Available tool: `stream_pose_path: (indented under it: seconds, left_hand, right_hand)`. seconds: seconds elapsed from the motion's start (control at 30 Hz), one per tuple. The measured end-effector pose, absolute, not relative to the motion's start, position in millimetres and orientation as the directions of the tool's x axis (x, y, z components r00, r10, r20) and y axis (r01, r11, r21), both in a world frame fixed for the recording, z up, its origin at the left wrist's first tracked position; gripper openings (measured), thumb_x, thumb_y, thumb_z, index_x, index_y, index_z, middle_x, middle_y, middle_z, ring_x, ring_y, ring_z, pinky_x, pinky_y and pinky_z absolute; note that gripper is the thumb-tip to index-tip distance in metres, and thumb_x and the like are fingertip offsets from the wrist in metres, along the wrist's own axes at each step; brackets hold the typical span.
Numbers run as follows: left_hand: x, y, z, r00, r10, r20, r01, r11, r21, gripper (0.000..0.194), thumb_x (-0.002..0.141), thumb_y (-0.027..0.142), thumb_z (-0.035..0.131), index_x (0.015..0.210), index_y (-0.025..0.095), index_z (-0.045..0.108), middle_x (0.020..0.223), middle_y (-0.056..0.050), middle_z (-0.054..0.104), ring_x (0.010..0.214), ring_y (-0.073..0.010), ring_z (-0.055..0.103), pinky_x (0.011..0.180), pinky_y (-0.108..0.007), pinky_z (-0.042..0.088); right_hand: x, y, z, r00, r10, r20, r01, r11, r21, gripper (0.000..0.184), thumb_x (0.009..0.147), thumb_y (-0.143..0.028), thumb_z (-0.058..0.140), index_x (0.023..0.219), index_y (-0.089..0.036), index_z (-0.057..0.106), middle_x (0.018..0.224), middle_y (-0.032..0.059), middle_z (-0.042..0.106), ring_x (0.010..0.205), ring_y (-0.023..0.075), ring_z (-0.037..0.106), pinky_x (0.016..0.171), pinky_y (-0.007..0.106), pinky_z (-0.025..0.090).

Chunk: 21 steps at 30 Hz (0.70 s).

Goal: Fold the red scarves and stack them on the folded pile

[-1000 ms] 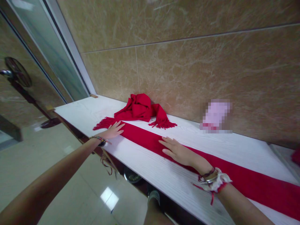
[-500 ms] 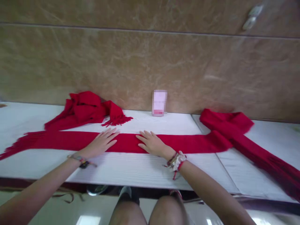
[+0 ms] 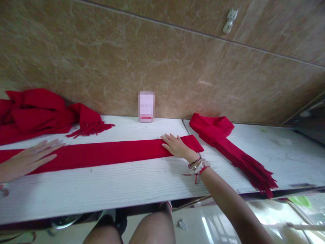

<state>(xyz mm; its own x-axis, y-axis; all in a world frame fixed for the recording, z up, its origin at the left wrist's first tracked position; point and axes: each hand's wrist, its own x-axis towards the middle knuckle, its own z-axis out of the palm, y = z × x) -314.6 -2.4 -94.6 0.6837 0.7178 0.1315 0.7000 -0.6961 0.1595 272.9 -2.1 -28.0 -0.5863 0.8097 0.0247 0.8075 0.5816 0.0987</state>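
Observation:
A red scarf [image 3: 114, 152] lies flat in a long strip along the white table. My left hand [image 3: 35, 157] rests palm down on its left part, fingers stretched out. Toward the strip's right end, my right hand [image 3: 176, 145] presses flat on the cloth with its fingers spread. Just beyond that hand lies a loop of red fabric with a fringed end [image 3: 243, 162] hanging over the table's front edge. Whether this loop joins the strip, I cannot make out. The strip's left end runs out of view.
A crumpled red scarf [image 3: 40, 112] with fringe lies at the back left. A blurred-out pink and white card-like object [image 3: 146, 106] leans on the brown marbled wall [image 3: 162, 61]. A white cat-shaped hook [image 3: 230, 21] is on the wall. The white table [image 3: 101, 193] has a seam at right.
My view has turned to the right. My hands have moved apart along the scarf, the left toward its left side and the right toward its right end.

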Motion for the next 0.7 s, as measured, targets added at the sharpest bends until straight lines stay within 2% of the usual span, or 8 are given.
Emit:
stream_pose_path:
  seconds: [0.03,0.1,0.2,0.27,0.37,0.47,0.6,0.7]
  left_hand:
    - [-305,-1,-89,0.641,0.723,0.259,0.707,-0.687,0.169,0.049,0.086,0.026,0.026,0.124,0.058,0.025,0.138,0.026,0.021,0.132,-0.0153,0.015,0.103,-0.052,0.009]
    - [-268,0,-71,0.51,0.823,0.251,0.817,-0.555,0.156,0.045,0.084,0.042,0.034,0.128,0.04,0.036,0.139,0.011,0.031,0.13,-0.0247,0.023,0.104,-0.051,0.017]
    - [-185,2,-42,0.395,0.905,0.159,0.901,-0.415,0.128,0.058,0.085,0.054,0.025,0.13,0.019,0.039,0.144,-0.004,0.026,0.131,-0.0296,0.017,0.106,-0.046,0.016]
    - [-127,5,-30,0.452,0.887,0.092,0.882,-0.46,0.103,0.064,0.085,0.058,0.022,0.133,0.017,0.036,0.146,-0.006,0.02,0.133,-0.0282,0.013,0.107,-0.043,0.014]
    - [-55,10,-24,0.579,0.815,0.008,0.812,-0.577,0.09,0.061,0.088,0.055,0.015,0.136,0.02,0.029,0.147,-0.006,0.015,0.134,-0.0246,0.01,0.107,-0.041,0.015]
    - [-7,16,-25,0.66,0.749,-0.058,0.75,-0.654,0.093,0.057,0.089,0.053,0.022,0.137,0.022,0.027,0.146,-0.007,0.017,0.134,-0.0233,0.012,0.106,-0.039,0.017]
    - [28,26,-26,0.692,0.72,-0.05,0.722,-0.687,0.088,0.057,0.088,0.054,0.026,0.136,0.022,0.03,0.146,-0.007,0.019,0.133,-0.0231,0.015,0.105,-0.037,0.018]
    - [37,32,-29,0.727,0.687,-0.013,0.685,-0.723,0.093,0.059,0.087,0.055,0.03,0.136,0.021,0.03,0.145,-0.007,0.023,0.132,-0.0211,0.018,0.105,-0.034,0.019]
  right_hand:
    - [277,-1,-29,-0.57,0.821,0.025,0.818,0.565,0.107,0.042,0.094,-0.035,0.024,0.132,-0.022,0.036,0.141,0.0107,0.032,0.129,0.0291,0.026,0.096,0.055,0.031]
    - [278,0,-31,-0.548,0.836,0.039,0.834,0.542,0.109,0.043,0.093,-0.036,0.023,0.133,-0.022,0.035,0.141,0.0104,0.032,0.128,0.0294,0.027,0.096,0.055,0.031]
    - [273,1,-33,-0.542,0.838,0.056,0.839,0.537,0.087,0.044,0.093,-0.037,0.024,0.134,-0.022,0.034,0.141,0.0092,0.032,0.128,0.0303,0.027,0.097,0.056,0.029]
    - [269,2,-34,-0.534,0.843,0.059,0.845,0.531,0.061,0.045,0.093,-0.037,0.024,0.134,-0.021,0.034,0.141,0.0086,0.032,0.127,0.0302,0.028,0.098,0.056,0.028]
    - [266,3,-35,-0.502,0.862,0.069,0.865,0.502,0.015,0.046,0.092,-0.038,0.026,0.133,-0.02,0.034,0.14,0.0085,0.034,0.127,0.0291,0.03,0.099,0.055,0.027]
    - [265,3,-35,-0.478,0.874,0.085,0.875,0.482,-0.036,0.045,0.092,-0.04,0.027,0.132,-0.022,0.036,0.139,0.0078,0.036,0.126,0.0275,0.031,0.099,0.053,0.026]
    - [272,5,-31,-0.464,0.878,0.122,0.872,0.476,-0.112,0.044,0.091,-0.04,0.031,0.13,-0.022,0.039,0.139,0.0091,0.037,0.126,0.0254,0.031,0.1,0.051,0.026]
    - [292,12,-25,-0.435,0.882,0.181,0.887,0.454,-0.081,0.038,0.089,-0.035,0.038,0.122,-0.018,0.049,0.136,0.0127,0.039,0.126,0.0261,0.033,0.101,0.05,0.024]
